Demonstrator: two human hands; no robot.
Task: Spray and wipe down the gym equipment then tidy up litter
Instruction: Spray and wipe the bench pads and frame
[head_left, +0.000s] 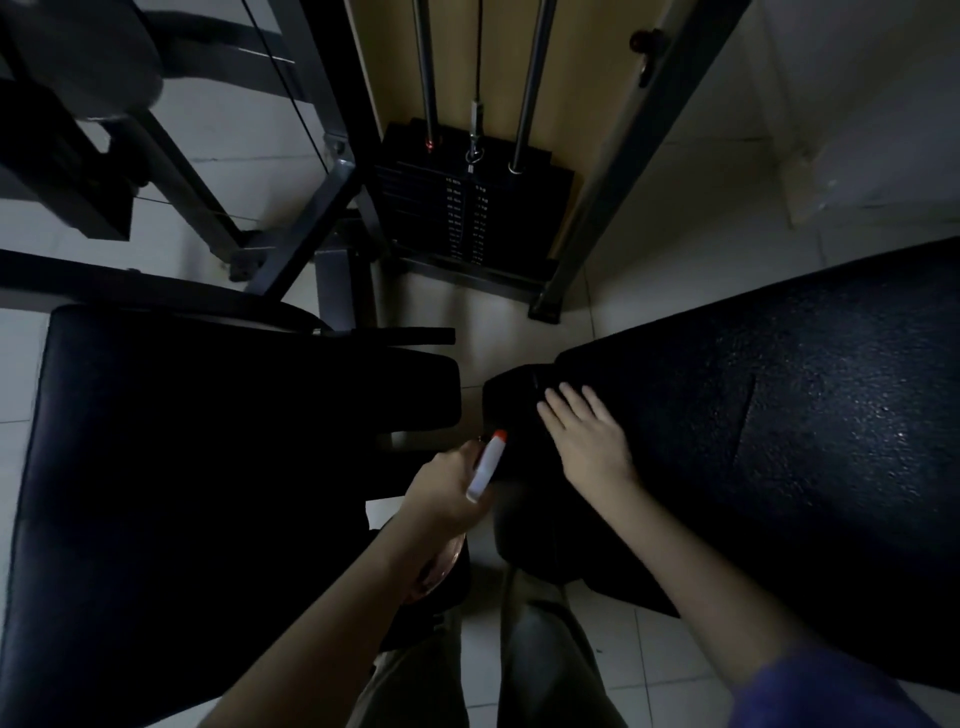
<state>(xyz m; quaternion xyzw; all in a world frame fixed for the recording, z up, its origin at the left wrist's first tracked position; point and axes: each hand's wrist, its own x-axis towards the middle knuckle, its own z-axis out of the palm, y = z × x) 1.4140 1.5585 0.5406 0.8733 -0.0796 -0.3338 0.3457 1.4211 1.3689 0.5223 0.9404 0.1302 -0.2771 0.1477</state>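
Note:
My left hand (449, 488) is closed around a small white spray bottle (485, 467) with an orange tip, held between two black benches. My right hand (584, 431) lies flat, fingers together, pressing on a dark cloth (511, 395) at the near end of the black padded bench (779, 441) on the right. The cloth is hard to tell apart from the pad in the dim light. A second black padded seat (182, 493) fills the left side.
A weight stack (467, 208) with steel guide rods and a cable stands straight ahead inside a grey metal frame (613, 171). More frame bars and a cable cross the upper left. White floor tiles show between the benches. My legs stand below.

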